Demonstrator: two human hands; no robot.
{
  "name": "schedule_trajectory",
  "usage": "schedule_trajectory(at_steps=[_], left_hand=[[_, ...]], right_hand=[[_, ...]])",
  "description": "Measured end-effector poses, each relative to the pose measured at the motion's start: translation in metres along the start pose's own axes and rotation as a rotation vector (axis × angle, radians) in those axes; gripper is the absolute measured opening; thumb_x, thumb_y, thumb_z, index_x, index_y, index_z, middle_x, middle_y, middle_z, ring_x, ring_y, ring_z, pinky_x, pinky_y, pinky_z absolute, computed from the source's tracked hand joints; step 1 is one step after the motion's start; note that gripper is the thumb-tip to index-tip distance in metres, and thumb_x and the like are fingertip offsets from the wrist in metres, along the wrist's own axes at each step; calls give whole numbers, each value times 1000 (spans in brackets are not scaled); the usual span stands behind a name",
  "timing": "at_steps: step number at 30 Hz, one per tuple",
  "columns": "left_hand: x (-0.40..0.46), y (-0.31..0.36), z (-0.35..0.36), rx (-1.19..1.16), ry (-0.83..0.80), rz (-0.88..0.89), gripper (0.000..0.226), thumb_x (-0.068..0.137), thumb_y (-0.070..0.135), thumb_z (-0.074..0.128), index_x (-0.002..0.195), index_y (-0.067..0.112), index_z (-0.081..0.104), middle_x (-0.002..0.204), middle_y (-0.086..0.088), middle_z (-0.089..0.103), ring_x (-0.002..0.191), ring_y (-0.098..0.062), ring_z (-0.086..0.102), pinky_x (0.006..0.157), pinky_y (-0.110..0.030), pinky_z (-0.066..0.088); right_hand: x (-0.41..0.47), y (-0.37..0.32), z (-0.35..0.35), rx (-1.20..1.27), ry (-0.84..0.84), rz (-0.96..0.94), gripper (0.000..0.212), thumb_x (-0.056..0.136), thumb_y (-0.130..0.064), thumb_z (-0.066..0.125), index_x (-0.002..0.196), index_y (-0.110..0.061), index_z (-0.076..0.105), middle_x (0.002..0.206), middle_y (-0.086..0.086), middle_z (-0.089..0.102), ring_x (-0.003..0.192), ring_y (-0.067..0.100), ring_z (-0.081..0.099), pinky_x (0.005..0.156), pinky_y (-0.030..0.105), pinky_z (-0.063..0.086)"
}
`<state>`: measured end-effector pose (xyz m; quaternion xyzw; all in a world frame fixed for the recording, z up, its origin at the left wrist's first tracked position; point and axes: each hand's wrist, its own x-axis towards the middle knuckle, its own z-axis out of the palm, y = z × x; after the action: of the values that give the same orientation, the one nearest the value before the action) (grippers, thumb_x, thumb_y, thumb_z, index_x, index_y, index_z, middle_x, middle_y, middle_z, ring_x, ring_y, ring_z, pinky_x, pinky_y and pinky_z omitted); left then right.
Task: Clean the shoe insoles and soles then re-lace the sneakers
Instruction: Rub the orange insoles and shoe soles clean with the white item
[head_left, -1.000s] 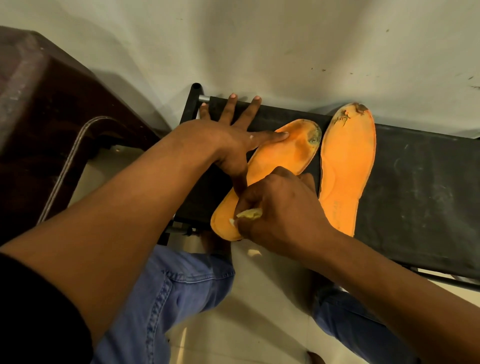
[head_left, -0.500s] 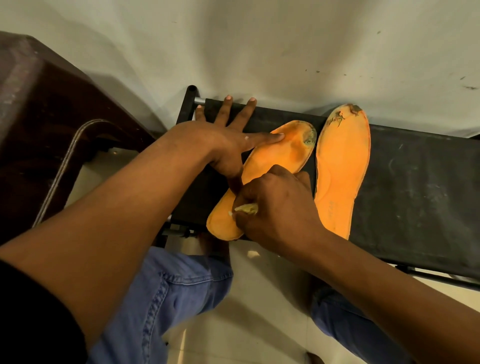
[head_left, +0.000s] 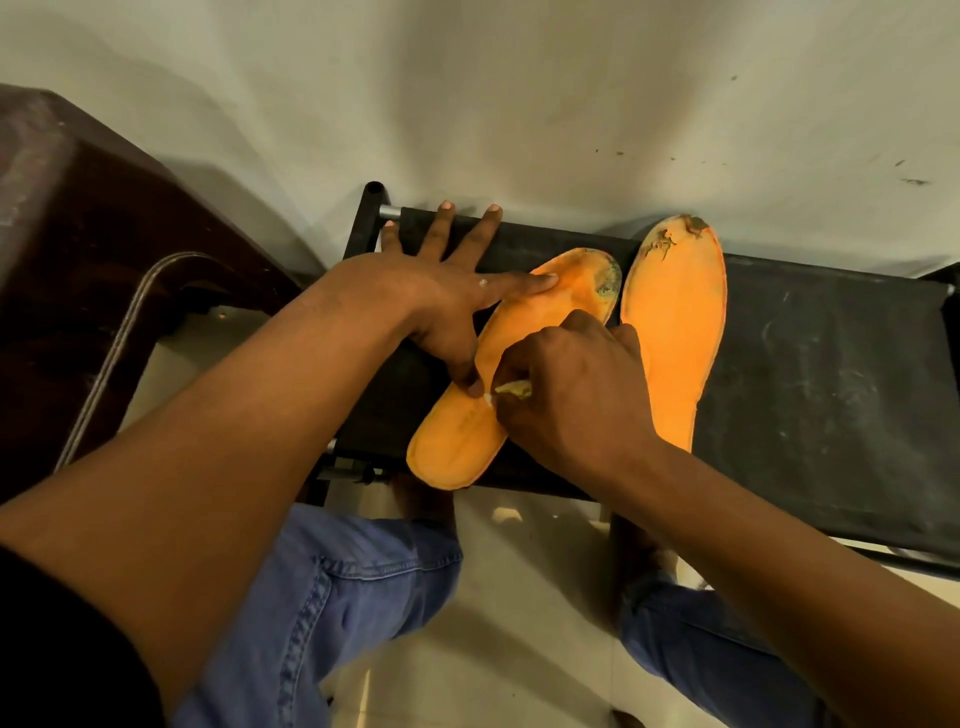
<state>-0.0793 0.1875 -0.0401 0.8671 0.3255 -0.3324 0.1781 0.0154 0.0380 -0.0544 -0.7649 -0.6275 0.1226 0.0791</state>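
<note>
Two orange insoles lie on a black fabric rack shelf (head_left: 810, 395). The left insole (head_left: 457, 441) lies at a slant with a dirty toe end. The right insole (head_left: 675, 317) lies straighter, its toe torn and stained. My left hand (head_left: 441, 296) presses flat on the left insole's edge, fingers spread, index finger and thumb on the orange surface. My right hand (head_left: 566, 395) is curled round a small yellowish wipe (head_left: 511, 387) and holds it against the middle of the left insole. No shoes or laces are in view.
A dark brown plastic stool (head_left: 104, 270) stands at the left. A pale wall (head_left: 519, 104) rises right behind the rack. My knees in blue jeans (head_left: 332, 597) are below the rack's front edge, over a light tiled floor.
My right hand with the wipe has shifted a little up the left insole, away from the heel. My left hand has stayed pressed in place.
</note>
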Motion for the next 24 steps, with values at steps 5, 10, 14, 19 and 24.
schedule_trajectory(at_steps=[5,10,14,19,24], left_hand=[[3,-1,2,-8,0,2,129,65,59,86,140,72,-18,151,8,-51,139,-34,-46,111,-77,-12],[3,-3,0,-25,6,9,128,65,57,87,140,73,-16,153,8,-49,140,-34,-45,112,-76,-11],[2,-1,-2,-29,31,13,120,70,54,85,145,70,-7,158,6,-42,144,-36,-39,114,-74,-10],[0,5,-6,-63,151,66,99,80,48,80,152,61,12,167,5,-23,151,-34,-26,117,-72,-3],[3,17,-11,-159,387,192,76,84,42,75,151,42,38,163,-8,29,152,-32,22,116,-62,30]], right_hand=[[4,6,2,116,-55,-18,21,82,-39,70,98,-29,77,93,0,73,90,22,63,77,40,52],[13,17,-3,297,-108,27,15,83,-36,73,95,-27,78,89,-5,73,81,16,65,68,40,57],[24,27,-14,401,-122,54,8,84,-28,77,90,-23,79,88,-7,75,81,12,67,74,40,58],[35,43,-29,511,-175,138,19,83,-8,76,95,-23,79,93,-17,65,86,1,61,71,14,50],[45,57,-41,552,-156,209,25,80,-1,75,95,-21,79,91,-15,64,84,5,59,67,15,50]])
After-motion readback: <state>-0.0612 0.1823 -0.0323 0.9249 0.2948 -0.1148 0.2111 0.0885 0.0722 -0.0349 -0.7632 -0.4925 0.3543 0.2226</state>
